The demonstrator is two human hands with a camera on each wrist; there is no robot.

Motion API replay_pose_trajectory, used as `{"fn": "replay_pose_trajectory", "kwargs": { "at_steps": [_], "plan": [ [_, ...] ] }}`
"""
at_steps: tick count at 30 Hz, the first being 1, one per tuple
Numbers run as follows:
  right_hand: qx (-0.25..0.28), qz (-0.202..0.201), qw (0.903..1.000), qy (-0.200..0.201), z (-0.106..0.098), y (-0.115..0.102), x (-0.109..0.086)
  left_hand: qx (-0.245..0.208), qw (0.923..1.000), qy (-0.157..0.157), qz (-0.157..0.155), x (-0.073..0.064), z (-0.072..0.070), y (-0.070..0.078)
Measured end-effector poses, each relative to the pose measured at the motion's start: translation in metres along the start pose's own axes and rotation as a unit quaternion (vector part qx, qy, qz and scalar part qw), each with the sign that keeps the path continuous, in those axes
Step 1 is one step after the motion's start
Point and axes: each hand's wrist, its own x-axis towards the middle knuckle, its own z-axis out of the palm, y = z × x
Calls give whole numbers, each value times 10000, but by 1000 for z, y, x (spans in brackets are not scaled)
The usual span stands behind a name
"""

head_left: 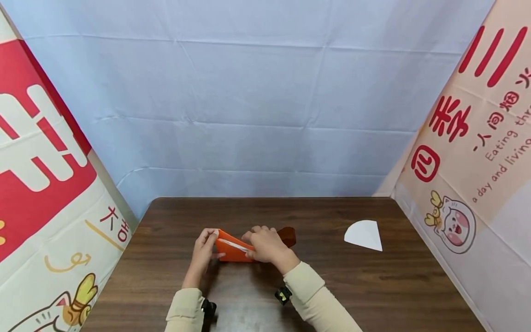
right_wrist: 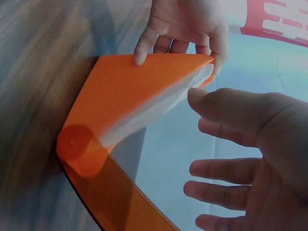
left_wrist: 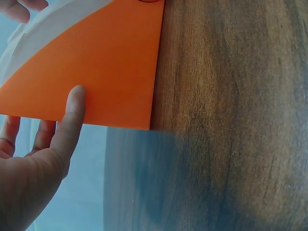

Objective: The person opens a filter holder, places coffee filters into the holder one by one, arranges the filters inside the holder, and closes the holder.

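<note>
A pale blue cloth [head_left: 249, 92] hangs behind the table [head_left: 398, 286].

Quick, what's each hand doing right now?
Left hand: holding the orange holder.
Right hand: open, near the holder's white paper.

In the head view, you wore a pale cream left sleeve [head_left: 182, 313] at seven o'clock and a matching right sleeve [head_left: 321, 299] at five, with a black left wrist camera [head_left: 209, 308] and yellow-marked right wrist camera [head_left: 283, 295].
</note>
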Motion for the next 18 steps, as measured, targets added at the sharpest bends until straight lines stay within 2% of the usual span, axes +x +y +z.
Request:
{"fn": "replay_pose_trajectory", "kwargs": {
  "at_steps": [9, 18],
  "plan": [
    [25, 129, 9995, 285, -21, 25, -16, -99, 9999, 43, -23, -1, 0, -3],
    [215, 317, 9983, 444, -30, 46, -27, -96, 9999, 20, -87, 0, -1, -1]
  ]
}}
